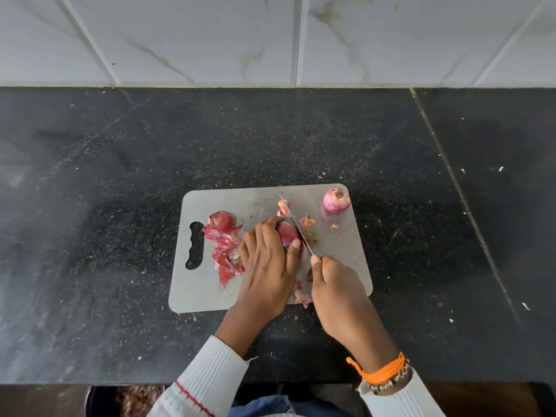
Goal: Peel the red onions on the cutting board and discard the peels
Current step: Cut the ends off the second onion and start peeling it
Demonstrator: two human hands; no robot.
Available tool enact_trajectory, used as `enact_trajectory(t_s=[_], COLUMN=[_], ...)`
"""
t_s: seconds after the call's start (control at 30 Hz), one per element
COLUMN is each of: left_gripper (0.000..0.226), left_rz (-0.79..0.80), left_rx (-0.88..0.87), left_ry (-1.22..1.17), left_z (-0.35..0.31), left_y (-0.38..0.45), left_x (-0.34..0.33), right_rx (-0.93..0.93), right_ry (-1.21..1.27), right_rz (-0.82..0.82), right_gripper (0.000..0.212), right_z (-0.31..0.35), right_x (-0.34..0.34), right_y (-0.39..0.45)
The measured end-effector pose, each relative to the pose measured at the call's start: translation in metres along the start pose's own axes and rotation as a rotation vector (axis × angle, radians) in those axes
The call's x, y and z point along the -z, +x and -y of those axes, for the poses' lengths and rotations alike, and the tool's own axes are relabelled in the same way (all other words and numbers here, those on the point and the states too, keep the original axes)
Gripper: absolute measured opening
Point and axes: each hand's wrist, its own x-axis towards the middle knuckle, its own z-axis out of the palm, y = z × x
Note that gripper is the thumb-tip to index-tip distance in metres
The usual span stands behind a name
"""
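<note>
White ribbed sleeves lead to both hands over the grey rectangular cutting board (210,299) on the black speckled stone worktop (120,164). Left hand (266,266) grip is curled around a red onion (287,233); right hand (334,281) grip is clenched on a thin steel-bladed knife (296,225) set against it. Peeled purple onion (336,201) sits at the board's far right corner; red papery peels (224,251) lie beside the handle slot.

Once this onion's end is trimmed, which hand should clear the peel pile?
Left, probably. The left hand sits right beside the peel pile and only steadies the onion; the right hand grips the knife, on the far side.
</note>
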Motion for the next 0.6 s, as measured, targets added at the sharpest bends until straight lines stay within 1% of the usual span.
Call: enact_trajectory(t_s=[0.13,0.27,0.33,0.4,0.53,0.6], left_gripper=[0.058,0.044,0.046,0.051,0.053,0.059], left_rz=[0.004,0.027,0.008,-0.001,0.074,0.117], left_rx=[-0.019,-0.091,-0.067,-0.038,-0.026,0.016], left_ry=[0.011,0.062,0.030,-0.019,0.014,0.060], left_z=[0.004,-0.002,0.000,0.005,0.005,0.005], left_y=[0.003,0.002,0.002,0.005,0.004,0.003], left_x=[0.003,-0.002,-0.003,-0.001,0.005,0.011], right_rx=[-0.001,-0.072,-0.108,-0.089,-0.103,-0.086], right_ry=[-0.032,-0.147,-0.152,-0.090,-0.046,-0.057], right_rz=[0.038,0.066,0.098,0.105,0.028,-0.025], right_gripper=[0.036,0.032,0.030,0.030,0.035,0.034], right_z=[-0.003,-0.004,-0.009,-0.013,-0.014,-0.013], right_x=[0.002,0.004,0.001,-0.001,0.003,0.008], right_y=[-0.004,0.012,0.013,0.009,0.014,0.021])
